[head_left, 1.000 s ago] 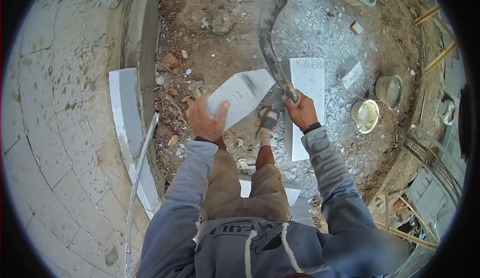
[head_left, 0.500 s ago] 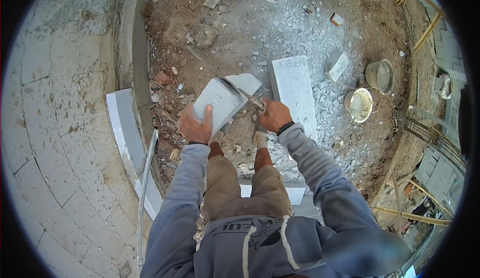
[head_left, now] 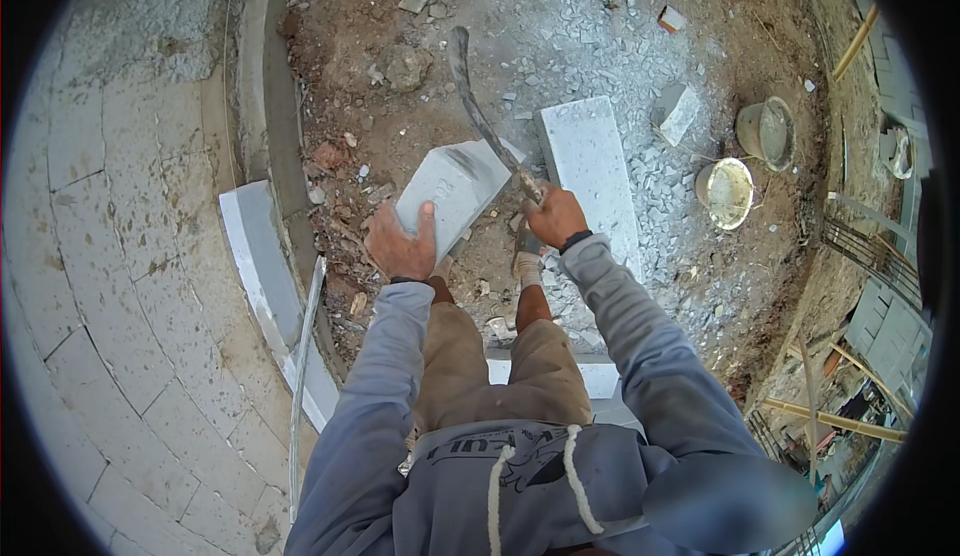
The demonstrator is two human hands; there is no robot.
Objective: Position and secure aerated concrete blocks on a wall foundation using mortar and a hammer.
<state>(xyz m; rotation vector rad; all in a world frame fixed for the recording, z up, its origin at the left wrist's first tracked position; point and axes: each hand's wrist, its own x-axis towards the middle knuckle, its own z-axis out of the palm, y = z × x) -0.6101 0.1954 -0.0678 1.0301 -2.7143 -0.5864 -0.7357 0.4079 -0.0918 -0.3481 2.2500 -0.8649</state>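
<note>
My left hand [head_left: 402, 239] grips the near left end of a pale grey lightweight block [head_left: 440, 191], thumb on its upper face and fingers round its side. The block is tilted, and its far end looks cut at an angle. My right hand [head_left: 556, 218] is closed round the handle of a machete [head_left: 478, 114] with a long, dark, curved blade. Its blade passes above the block's far right part and points away from me, tip bent. Whether it touches the block I cannot tell. Right of it lies a longer pale block [head_left: 590, 166] on the ground.
Broken chips [head_left: 655, 196] cover the soil on the right. A block offcut [head_left: 677, 116] and two mortar-stained buckets [head_left: 725, 194] [head_left: 766, 134] stand beyond them. To the left are a low concrete kerb [head_left: 262, 106], another long block [head_left: 268, 266], a metal bar [head_left: 305, 376] and paving [head_left: 130, 256].
The machete has swung up and turned, from lying low across the block to pointing farther away with its flat side showing. My left hand keeps its hold on the block.
</note>
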